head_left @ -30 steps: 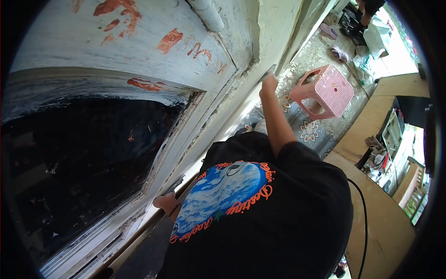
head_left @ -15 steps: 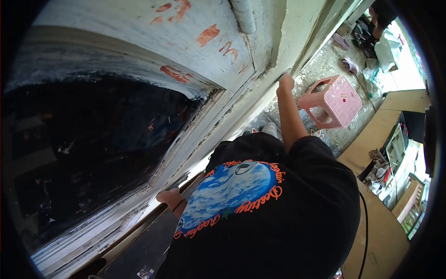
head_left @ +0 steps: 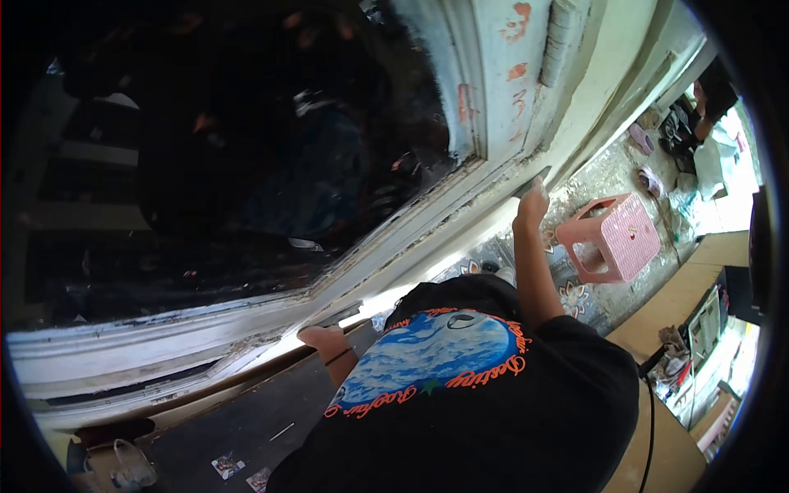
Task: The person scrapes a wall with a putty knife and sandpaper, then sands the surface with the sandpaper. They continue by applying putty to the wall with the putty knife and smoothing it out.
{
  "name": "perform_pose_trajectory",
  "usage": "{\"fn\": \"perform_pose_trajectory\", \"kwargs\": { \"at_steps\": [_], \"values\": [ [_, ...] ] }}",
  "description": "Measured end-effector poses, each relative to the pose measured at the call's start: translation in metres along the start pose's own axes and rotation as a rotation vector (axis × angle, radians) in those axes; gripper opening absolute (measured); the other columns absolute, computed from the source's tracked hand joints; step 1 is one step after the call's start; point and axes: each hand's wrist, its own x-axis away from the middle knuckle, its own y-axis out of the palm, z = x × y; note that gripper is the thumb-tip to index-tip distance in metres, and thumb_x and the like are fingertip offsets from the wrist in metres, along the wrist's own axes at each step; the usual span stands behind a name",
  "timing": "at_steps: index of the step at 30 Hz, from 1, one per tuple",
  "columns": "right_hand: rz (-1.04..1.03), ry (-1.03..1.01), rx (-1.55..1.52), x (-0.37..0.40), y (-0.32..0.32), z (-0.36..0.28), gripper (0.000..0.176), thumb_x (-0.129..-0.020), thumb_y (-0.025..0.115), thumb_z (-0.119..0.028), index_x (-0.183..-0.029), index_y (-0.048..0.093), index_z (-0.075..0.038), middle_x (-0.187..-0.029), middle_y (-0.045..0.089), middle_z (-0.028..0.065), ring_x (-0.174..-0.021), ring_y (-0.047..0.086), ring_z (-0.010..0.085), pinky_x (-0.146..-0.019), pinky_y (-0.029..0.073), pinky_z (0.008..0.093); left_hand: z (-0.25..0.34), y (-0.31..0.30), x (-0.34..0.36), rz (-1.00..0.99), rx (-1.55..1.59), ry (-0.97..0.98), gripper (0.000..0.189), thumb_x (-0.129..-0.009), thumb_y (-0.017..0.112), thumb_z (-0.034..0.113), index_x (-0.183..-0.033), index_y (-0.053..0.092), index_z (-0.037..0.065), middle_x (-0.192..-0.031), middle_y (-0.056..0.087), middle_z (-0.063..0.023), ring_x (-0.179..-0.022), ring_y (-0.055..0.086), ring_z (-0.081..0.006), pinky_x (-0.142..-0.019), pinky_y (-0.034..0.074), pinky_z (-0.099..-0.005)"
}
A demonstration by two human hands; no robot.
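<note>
My left hand [head_left: 325, 337], with a dark band on the wrist, is at the lower edge of the worn white window frame [head_left: 394, 238]. Its fingers look closed, and a narrow grey piece [head_left: 341, 315] shows just beyond them; whether they hold it is unclear. Higher up on the right, my right hand [head_left: 532, 204] is closed around a flat grey tool [head_left: 534, 179], which lies against or close to the frame's pale side. Orange-red marks [head_left: 516, 71] show on the frame above. The dark glass pane [head_left: 246, 181] fills the upper left.
A pink plastic stool [head_left: 631, 238] stands on the floor at the right, with slippers [head_left: 651, 181] and plastic bags [head_left: 713, 164] beyond. Part of another person [head_left: 717, 92] shows at the top right. A brown board [head_left: 657, 304] with clutter beside it and a black cable are at the right.
The view has turned, so the frame, stool and both hands appear lower and further right. My right hand's grey tool shows more clearly now.
</note>
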Motion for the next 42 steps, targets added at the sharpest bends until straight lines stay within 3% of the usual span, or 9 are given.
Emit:
{"fn": "perform_pose_trajectory", "kwargs": {
  "at_steps": [6, 12, 27, 29, 31, 32, 33, 35, 42],
  "values": [
    [-0.068, 0.017, -0.007, 0.066, 0.006, -0.009, 0.040, -0.093, 0.043, -0.026, -0.109, 0.055, 0.008, -0.103, 0.060, 0.0153, -0.089, 0.055, 0.0216, -0.080, 0.041, 0.0307, 0.023, -0.049, -0.057, -0.016, 0.125, -0.143, 0.057, -0.086, 0.022, 0.037, -0.131, 0.035, 0.005, -0.134, 0.037, -0.0158, -0.123, 0.037, -0.0342, -0.098, 0.031, -0.0575],
    [-0.146, -0.045, -0.052, 0.109, 0.005, -0.020, 0.043, -0.093, 0.042, -0.027, -0.114, 0.052, 0.008, -0.108, 0.058, 0.0159, -0.096, 0.053, 0.0214, -0.086, 0.039, 0.0293, 0.049, -0.075, -0.086, 0.402, 0.163, -0.214, 0.048, -0.087, 0.028, 0.035, -0.123, 0.049, 0.011, -0.129, 0.046, -0.0071, -0.119, 0.042, -0.0269, -0.100, 0.029, -0.0502],
    [-0.329, -0.080, 0.027, 0.283, 0.013, -0.007, 0.040, -0.095, 0.038, -0.025, -0.114, 0.050, 0.008, -0.101, 0.056, 0.0116, -0.088, 0.049, 0.0166, -0.082, 0.038, 0.0281, 0.078, -0.183, -0.195, 0.308, 0.268, -0.150, 0.044, -0.087, 0.028, 0.029, -0.119, 0.051, 0.009, -0.126, 0.049, -0.0059, -0.112, 0.048, -0.0215, -0.098, 0.035, -0.0401],
    [-0.380, -0.017, 0.003, 0.294, 0.012, -0.004, 0.048, -0.094, 0.041, -0.029, -0.124, 0.041, 0.009, -0.121, 0.048, 0.0155, -0.108, 0.046, 0.0207, -0.094, 0.033, 0.0287, 0.074, -0.204, -0.215, 0.298, 0.290, -0.147, 0.038, -0.088, 0.034, 0.024, -0.116, 0.052, 0.007, -0.123, 0.051, -0.0057, -0.108, 0.051, -0.0201, -0.096, 0.038, -0.0359],
    [-0.375, -0.023, 0.032, 0.299, 0.013, 0.001, 0.048, -0.093, 0.041, -0.028, -0.125, 0.040, 0.009, -0.122, 0.047, 0.0151, -0.109, 0.046, 0.0213, -0.094, 0.033, 0.0290, 0.030, -0.280, -0.297, 0.131, 0.254, -0.040, 0.045, -0.086, 0.033, 0.030, -0.114, 0.053, 0.001, -0.119, 0.053, -0.0129, -0.107, 0.052, -0.0278, -0.096, 0.039, -0.0446],
    [-0.342, -0.050, 0.014, 0.302, 0.015, 0.003, 0.044, -0.094, 0.040, -0.027, -0.119, 0.045, 0.008, -0.111, 0.052, 0.0131, -0.099, 0.048, 0.0192, -0.088, 0.036, 0.0284, 0.021, -0.302, -0.312, 0.064, -0.636, 0.180, 0.042, -0.086, 0.034, 0.026, -0.111, 0.054, -0.001, -0.117, 0.054, -0.0127, -0.103, 0.054, -0.0258, -0.094, 0.041, -0.0413],
    [-0.307, -0.075, -0.005, 0.305, 0.015, 0.006, 0.041, -0.095, 0.039, -0.026, -0.114, 0.051, 0.008, -0.100, 0.057, 0.0110, -0.088, 0.050, 0.0172, -0.082, 0.038, 0.0279, 0.025, -0.301, -0.305, 0.054, -0.971, 0.304, 0.041, -0.087, 0.035, 0.023, -0.110, 0.054, -0.004, -0.115, 0.055, -0.0135, -0.099, 0.055, -0.0266, -0.092, 0.043, -0.0419],
    [-0.310, -0.087, 0.023, 0.304, 0.016, 0.011, 0.040, -0.094, 0.039, -0.025, -0.113, 0.051, 0.008, -0.099, 0.057, 0.0104, -0.087, 0.049, 0.0164, -0.081, 0.038, 0.0273, 0.041, -0.281, -0.297, 0.096, 0.193, 0.078, 0.044, -0.088, 0.035, 0.028, -0.113, 0.052, -0.004, -0.118, 0.053, -0.0146, -0.101, 0.054, -0.0288, -0.092, 0.043, -0.0450],
    [-0.360, -0.065, -0.032, 0.312, 0.030, 0.013, 0.042, -0.095, 0.037, -0.027, -0.119, 0.046, 0.007, -0.109, 0.054, 0.0103, -0.093, 0.049, 0.0165, -0.084, 0.037, 0.0265, 0.086, -0.188, -0.176, 0.094, 0.203, 0.047, 0.044, -0.087, 0.036, 0.033, -0.115, 0.051, 0.002, -0.120, 0.052, -0.0118, -0.104, 0.053, -0.0289, -0.095, 0.039, -0.0443]
  ]
}}
